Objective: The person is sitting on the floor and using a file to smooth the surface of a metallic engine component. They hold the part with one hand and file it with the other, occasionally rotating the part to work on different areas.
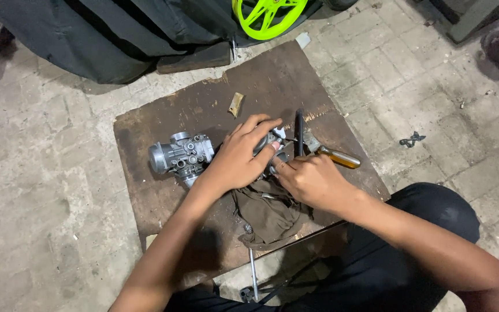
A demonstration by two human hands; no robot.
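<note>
Head view: left hand [244, 156] cups a metal part [272, 141]; right hand [313, 182] curls beside.

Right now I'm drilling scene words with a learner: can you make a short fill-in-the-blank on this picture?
1. Both hands work over a brown wooden ____.
2. The left hand covers a grey ____ part.
3. Under the right hand lies a crumpled brown ____.
4. The wheel at the top is bright ____.

Missing: board; metal; rag; green

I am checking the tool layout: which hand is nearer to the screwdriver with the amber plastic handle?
Right. The right hand lies just below the amber-handled screwdriver; the left hand is farther away, to its left.
</note>
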